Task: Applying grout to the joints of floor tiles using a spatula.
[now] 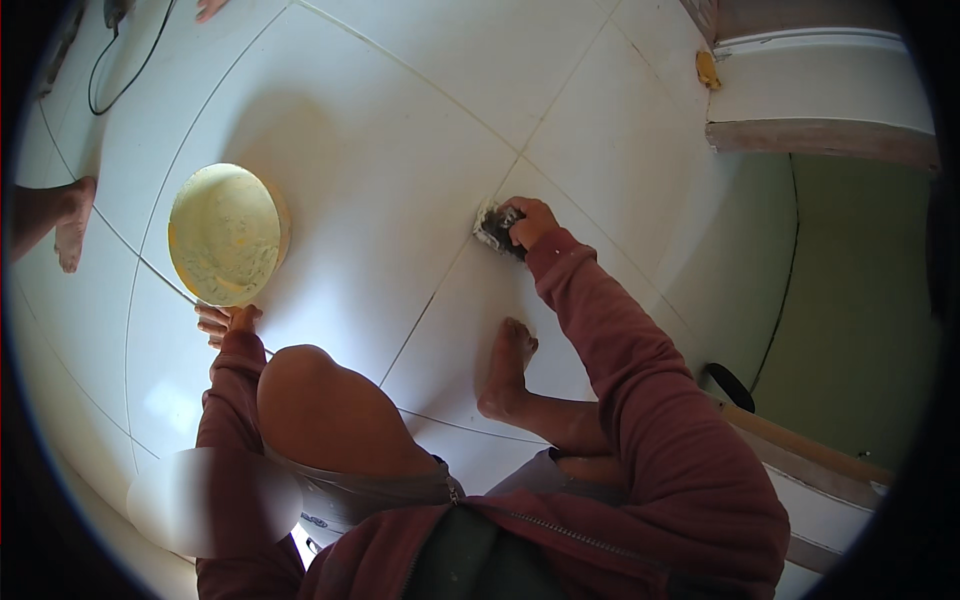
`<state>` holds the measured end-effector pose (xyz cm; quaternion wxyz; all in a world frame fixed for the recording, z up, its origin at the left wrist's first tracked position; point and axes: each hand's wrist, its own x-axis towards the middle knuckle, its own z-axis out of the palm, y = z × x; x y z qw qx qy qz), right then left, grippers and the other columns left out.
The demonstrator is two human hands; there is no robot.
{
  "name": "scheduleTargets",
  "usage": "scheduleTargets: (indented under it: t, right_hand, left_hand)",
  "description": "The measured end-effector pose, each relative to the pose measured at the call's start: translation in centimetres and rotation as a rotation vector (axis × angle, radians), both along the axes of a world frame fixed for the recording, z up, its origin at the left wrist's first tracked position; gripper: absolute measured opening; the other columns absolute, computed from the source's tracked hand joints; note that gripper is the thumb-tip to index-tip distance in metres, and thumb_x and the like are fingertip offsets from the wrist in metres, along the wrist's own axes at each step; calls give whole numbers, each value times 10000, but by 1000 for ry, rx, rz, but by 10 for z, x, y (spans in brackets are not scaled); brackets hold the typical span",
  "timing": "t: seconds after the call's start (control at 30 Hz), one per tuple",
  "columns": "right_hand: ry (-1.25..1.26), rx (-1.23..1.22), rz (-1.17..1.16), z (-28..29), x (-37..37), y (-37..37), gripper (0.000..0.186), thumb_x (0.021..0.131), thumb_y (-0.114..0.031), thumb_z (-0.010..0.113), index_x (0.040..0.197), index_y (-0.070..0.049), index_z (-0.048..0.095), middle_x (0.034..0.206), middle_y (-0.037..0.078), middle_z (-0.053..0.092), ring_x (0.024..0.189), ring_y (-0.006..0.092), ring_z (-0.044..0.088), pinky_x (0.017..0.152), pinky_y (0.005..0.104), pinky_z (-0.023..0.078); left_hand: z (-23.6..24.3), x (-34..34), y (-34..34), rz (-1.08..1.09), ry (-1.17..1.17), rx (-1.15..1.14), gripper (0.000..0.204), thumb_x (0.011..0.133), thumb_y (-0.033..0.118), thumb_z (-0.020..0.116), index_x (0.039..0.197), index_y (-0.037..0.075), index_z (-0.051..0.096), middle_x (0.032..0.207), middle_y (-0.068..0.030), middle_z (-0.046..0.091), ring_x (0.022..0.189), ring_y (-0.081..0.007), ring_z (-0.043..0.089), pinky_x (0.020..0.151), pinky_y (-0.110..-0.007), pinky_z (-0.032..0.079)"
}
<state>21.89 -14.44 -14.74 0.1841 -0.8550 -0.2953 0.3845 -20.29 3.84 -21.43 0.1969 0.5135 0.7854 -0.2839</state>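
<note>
Right hand point(533, 222) is grasping likely stiff scraper point(493, 232) by back, near tile point(400, 190) corner. Left hand point(235, 322) is adjoining tub point(283, 223), grip unclear.

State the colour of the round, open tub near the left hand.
The round, open tub is pale yellow, showing best in the head view.

One bucket point(282, 222) at nine o'clock, one cord point(98, 112) at ten, one smeared tool point(490, 226) at twelve, the wearer's two hands point(228, 322) point(530, 222) at nine and one, two whole feet point(72, 225) point(508, 360) at nine and five.
</note>
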Motion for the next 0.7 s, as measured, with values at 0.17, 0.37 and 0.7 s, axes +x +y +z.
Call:
scheduleTargets:
  t: [0.17,0.37,0.7]
  right_hand:
    - [73,-6,-116,-5,36,-11,470,432,34,494,870,-86,616,737,125,587,713,229,563,605,285,447]
    - [-562,52,185,-5,62,9,468,500,37,533,940,-111,594,882,134,558,877,294,515,788,314,416]
    - [-498,-4,76,-1,67,14,321,588,-47,490,871,-136,612,861,140,579,858,304,529,794,338,415]
  left_hand:
    - [2,5,3,-109,102,-68,746,701,389,349,1325,104,54,1366,-158,102,1239,-403,73,951,-543,66]
    - [-14,-8,0,-371,400,-217,717,714,387,317,1325,115,58,1361,-150,137,1219,-419,145,944,-550,107]
    - [8,9,2,-110,129,-80,806,682,372,412,1325,120,-4,1372,-166,4,1241,-404,38,956,-546,45]
